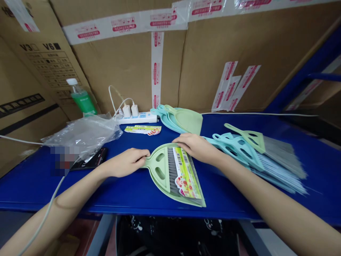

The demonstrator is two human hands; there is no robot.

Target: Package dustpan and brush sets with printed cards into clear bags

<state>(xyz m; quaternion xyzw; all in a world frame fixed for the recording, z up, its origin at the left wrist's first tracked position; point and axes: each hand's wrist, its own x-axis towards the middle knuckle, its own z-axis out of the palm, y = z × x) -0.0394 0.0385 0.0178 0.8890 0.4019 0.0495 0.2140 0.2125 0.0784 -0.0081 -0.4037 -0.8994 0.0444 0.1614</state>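
Note:
A green dustpan (pixel 157 186) lies in front of me with a green hand brush (pixel 161 167) nested in it, grey bristles to the right. A printed label card (pixel 186 174) rests over the bristles. My left hand (pixel 130 161) is closed round the stacked handles at the left end. At the far edge of the dustpan, my right hand (pixel 195 145) grips the rim near the card's top, thumb and fingers together. Behind it sit several stacked dustpans (pixel 186 121), blue with a green one on top. To the right lies a pile of blue brushes (pixel 239 149), topped by a green brush (pixel 250 137).
Spare label cards (pixel 144 129) lie by a white power strip (pixel 141 118) with plugged chargers. Left are clear plastic bags (pixel 82 133), a dark box (pixel 93 160) and a green bottle (pixel 84 101). Cardboard (pixel 128 67) walls the back of the blue table (pixel 125 197). A cable crosses my left arm.

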